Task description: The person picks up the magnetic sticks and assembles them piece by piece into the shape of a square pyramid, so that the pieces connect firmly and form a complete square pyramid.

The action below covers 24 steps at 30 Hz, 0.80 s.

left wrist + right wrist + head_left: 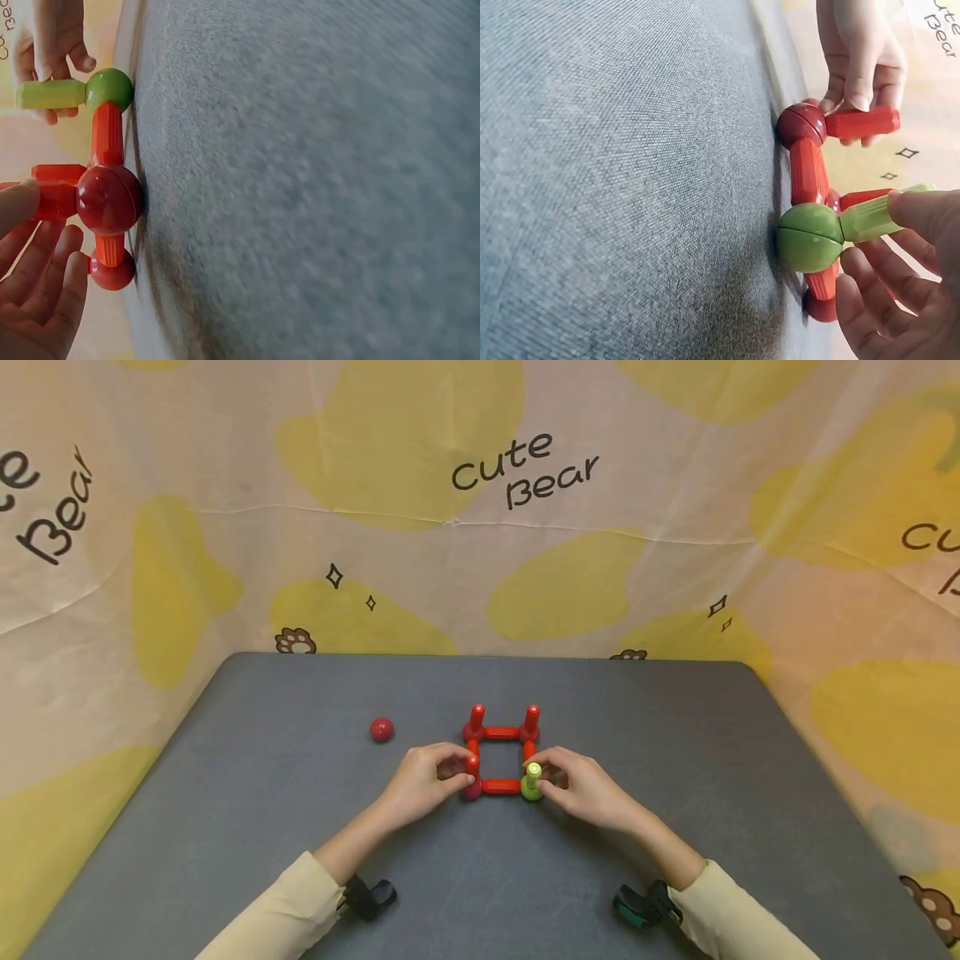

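Observation:
A square frame of red rods (501,787) joined by balls lies on the grey table, with a short rod standing up from each corner. At the near left corner, my left hand (422,783) pinches the upright red rod (472,766) above a dark red ball (110,199). My right hand (588,789) holds the upright light green rod (870,217) between thumb and fingers, over the green ball (810,238) at the near right corner. Two more upright red rods, one at the far left (477,717) and one at the far right (532,718), stand untouched.
A loose red ball (382,730) lies on the grey table (300,710), left of the frame. Behind the table hangs a pink and yellow printed cloth (420,552). Each wrist wears a black strap-on device, the left one (369,897) and the right one (645,906).

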Available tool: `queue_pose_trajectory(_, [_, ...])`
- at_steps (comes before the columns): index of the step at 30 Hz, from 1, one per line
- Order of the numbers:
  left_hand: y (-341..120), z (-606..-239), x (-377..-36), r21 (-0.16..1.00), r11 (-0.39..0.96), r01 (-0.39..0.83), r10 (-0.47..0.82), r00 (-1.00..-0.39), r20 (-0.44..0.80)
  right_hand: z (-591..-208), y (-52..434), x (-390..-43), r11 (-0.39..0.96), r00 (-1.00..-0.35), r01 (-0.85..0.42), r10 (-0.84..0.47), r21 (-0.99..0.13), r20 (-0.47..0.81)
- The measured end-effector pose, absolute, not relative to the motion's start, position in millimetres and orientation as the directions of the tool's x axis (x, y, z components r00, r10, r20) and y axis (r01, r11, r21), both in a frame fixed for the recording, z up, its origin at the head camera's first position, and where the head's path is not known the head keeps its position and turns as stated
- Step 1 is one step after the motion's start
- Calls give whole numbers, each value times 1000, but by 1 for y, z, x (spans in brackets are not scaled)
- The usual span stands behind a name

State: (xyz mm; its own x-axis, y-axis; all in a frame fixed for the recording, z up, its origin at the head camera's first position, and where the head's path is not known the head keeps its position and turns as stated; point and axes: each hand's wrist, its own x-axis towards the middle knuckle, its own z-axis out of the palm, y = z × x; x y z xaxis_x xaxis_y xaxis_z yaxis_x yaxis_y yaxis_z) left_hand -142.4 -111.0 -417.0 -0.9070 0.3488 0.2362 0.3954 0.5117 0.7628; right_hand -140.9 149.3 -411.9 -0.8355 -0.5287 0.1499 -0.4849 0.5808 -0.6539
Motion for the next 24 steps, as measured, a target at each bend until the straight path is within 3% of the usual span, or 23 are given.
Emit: queue_pose_trajectory(24, [-92, -418, -157, 723, 556, 411, 368, -901, 230, -412, 130, -160, 596, -842, -489, -513, -637, 166])
